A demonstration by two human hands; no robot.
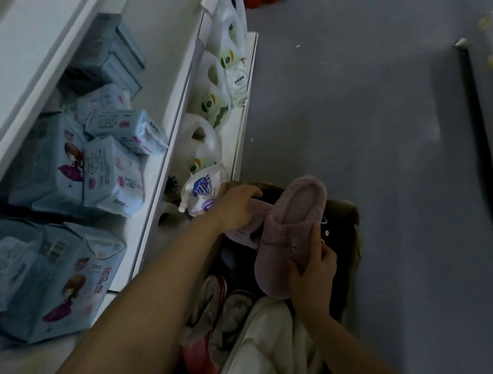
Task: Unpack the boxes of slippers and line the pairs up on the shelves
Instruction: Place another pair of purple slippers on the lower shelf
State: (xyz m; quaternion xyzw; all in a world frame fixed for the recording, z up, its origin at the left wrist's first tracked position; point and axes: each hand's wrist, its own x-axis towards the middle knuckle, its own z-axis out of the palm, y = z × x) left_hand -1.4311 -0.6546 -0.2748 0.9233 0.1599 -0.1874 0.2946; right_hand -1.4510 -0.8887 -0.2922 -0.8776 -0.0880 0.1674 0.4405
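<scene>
The pale purple slipper (291, 230) looks like soft plush cloth, matt and fuzzy, with a smoother insole. The slippers in the box (220, 314) below are also of fluffy cloth, pink and cream. The box wall (352, 237) seems brown cardboard, dull. The blue packs (59, 173) on the shelf have a thin, slightly glossy plastic wrap. The white jugs (205, 142) are smooth plastic. The shelf edge (161, 176) is smooth white, and the floor (366, 101) is matt grey.
</scene>
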